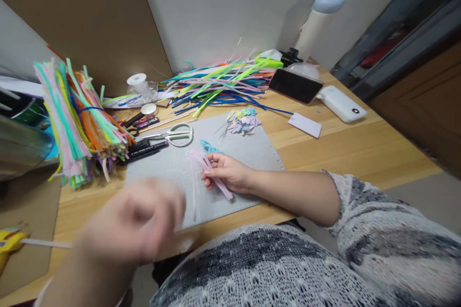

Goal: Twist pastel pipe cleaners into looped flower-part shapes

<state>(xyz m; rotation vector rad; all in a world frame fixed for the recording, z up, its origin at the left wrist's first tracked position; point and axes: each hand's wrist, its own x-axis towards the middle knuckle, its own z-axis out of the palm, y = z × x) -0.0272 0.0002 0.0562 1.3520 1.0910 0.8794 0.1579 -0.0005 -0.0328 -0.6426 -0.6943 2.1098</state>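
My right hand (230, 172) is closed on a small bunch of pale pink pipe cleaners (224, 188) above the grey mat (165, 172). One pink strand hangs down on the left side of the bunch. A looped blue pipe cleaner piece (211, 147) lies just beyond the fingers. In the near left, my left hand (137, 216) is raised and smeared by motion. Its fingers look curled, but whether they hold anything is unclear. Scissors with pale handles (180, 135) rest at the mat's far left. Small pastel shapes (243, 121) are heaped at its far edge.
Bundled pipe cleaners (68, 124) stand at the left, near black pens (146, 151). Loose pipe cleaners (223, 81) pile up by the wall beside a white spool (137, 79). A phone (296, 85), white power bank (344, 103) and yellow glue gun (9, 244) are also around.
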